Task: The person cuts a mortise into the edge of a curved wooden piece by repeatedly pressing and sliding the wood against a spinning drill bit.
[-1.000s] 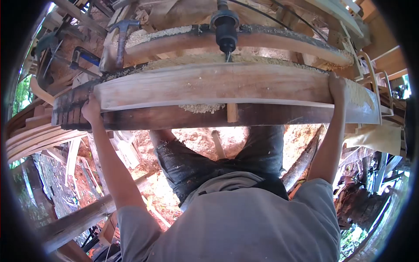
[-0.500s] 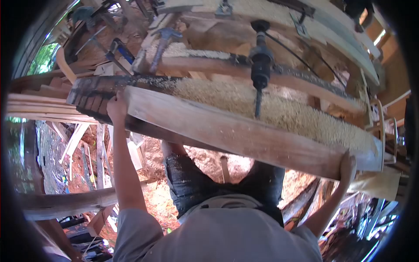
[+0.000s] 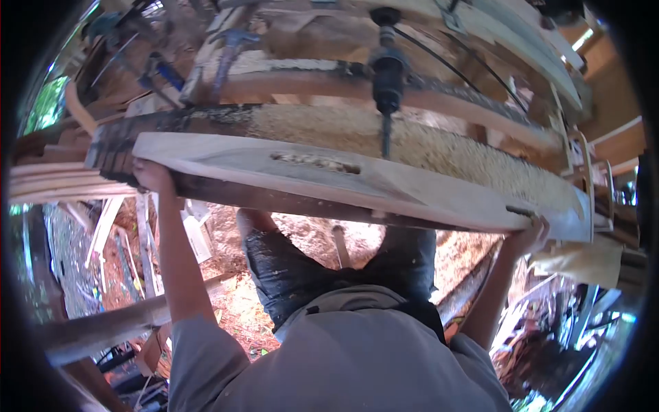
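Note:
A long wooden plank lies across in front of me, held at both ends. One slot with wood chips in it is cut left of its middle, and a narrower slot shows near its right end. My left hand grips the left end from below. At the right end, my right hand has its fingers wrapped round the wood. Just beyond the plank, a power drill stands upright, its long bit pointing down onto the sawdust-covered workbench beam.
A hammer rests at the back left, near a blue-handled tool. The drill's black cable runs off to the right. Stacked boards lie at the left, and wood scraps litter the ground.
The plank has been rolled, so a slotted face now points up where a plain face showed before. Both hands have moved with it, the left one further left. The view has shifted slightly.

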Available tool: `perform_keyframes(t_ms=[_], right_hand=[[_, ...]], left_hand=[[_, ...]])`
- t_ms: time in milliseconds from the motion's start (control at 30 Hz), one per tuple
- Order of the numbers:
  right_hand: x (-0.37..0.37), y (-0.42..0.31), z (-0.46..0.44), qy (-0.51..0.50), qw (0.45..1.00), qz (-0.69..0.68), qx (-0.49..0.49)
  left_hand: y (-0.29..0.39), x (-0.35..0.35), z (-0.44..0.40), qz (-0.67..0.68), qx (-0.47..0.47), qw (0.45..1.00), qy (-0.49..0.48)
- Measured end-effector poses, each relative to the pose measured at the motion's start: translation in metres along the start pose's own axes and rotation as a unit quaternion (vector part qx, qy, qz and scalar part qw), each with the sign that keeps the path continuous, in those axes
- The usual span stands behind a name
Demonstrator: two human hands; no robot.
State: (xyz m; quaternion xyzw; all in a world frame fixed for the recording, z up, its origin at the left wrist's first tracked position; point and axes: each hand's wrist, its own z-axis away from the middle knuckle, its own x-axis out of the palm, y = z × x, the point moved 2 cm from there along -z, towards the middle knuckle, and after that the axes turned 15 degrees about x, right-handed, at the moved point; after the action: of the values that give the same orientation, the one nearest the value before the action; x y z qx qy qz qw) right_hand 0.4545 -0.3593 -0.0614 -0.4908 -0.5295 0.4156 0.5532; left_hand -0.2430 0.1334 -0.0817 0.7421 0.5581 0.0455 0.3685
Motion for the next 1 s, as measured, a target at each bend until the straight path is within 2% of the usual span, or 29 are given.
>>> perform_keyframes(t_ms=[100, 167, 233, 267, 300, 433, 467, 533, 567, 633, 667, 767, 867, 933, 967, 1000], right_hand=[[-0.009, 0.011, -0.006, -0.052, 0.998, -0.002, -0.036], [-0.002, -0.006, 0.003, -0.122, 0.991, -0.029, 0.05], [-0.002, -0.006, -0.004, -0.181, 0.969, -0.042, 0.163], [-0.007, -0.002, -0.011, -0.209, 0.962, -0.039, 0.174], [-0.006, -0.006, -0.01, -0.202, 0.959, -0.053, 0.19], [-0.011, 0.004, -0.017, -0.165, 0.951, -0.142, 0.221], [-0.017, 0.008, -0.02, -0.215, 0.939, -0.159, 0.216], [-0.028, 0.009, -0.022, -0.378, 0.876, -0.205, 0.22], [-0.033, 0.01, -0.024, -0.396, 0.874, -0.198, 0.201], [-0.037, 0.01, -0.027, -0.415, 0.881, -0.167, 0.152], [-0.04, 0.012, -0.027, -0.414, 0.879, -0.174, 0.16], [-0.032, 0.005, -0.018, -0.433, 0.858, -0.209, 0.183], [-0.028, 0.0, -0.009, -0.376, 0.9, -0.161, 0.152], [-0.036, 0.01, -0.026, -0.402, 0.882, -0.184, 0.162], [-0.04, 0.016, -0.034, -0.415, 0.872, -0.198, 0.167], [-0.04, 0.017, -0.034, -0.405, 0.877, -0.193, 0.171]], left_hand=[[0.06, -0.025, 0.012, 0.052, -0.061, 0.996, -0.033], [0.07, -0.03, 0.013, 0.072, -0.083, 0.994, -0.029], [0.075, -0.031, 0.015, 0.159, -0.104, 0.982, -0.014], [0.074, -0.028, 0.014, 0.202, -0.114, 0.973, -0.005], [0.041, -0.013, 0.007, 0.196, -0.09, 0.976, -0.007], [0.024, -0.008, 0.005, 0.365, -0.15, 0.919, -0.012], [0.007, -0.003, 0.002, 0.413, -0.178, 0.893, -0.007], [-0.005, 0.0, -0.001, 0.503, -0.198, 0.838, 0.069], [0.003, -0.009, 0.003, 0.499, -0.189, 0.845, 0.038], [0.0, -0.008, 0.001, 0.529, -0.164, 0.831, 0.059], [-0.002, -0.007, -0.001, 0.543, -0.151, 0.823, 0.067], [0.027, -0.019, 0.004, 0.502, -0.15, 0.849, 0.072], [0.061, -0.034, 0.013, 0.461, -0.156, 0.872, 0.056], [0.07, -0.037, 0.018, 0.432, -0.158, 0.887, 0.04], [0.063, -0.033, 0.015, 0.472, -0.17, 0.864, 0.037], [0.053, -0.029, 0.012, 0.471, -0.163, 0.866, 0.041]])
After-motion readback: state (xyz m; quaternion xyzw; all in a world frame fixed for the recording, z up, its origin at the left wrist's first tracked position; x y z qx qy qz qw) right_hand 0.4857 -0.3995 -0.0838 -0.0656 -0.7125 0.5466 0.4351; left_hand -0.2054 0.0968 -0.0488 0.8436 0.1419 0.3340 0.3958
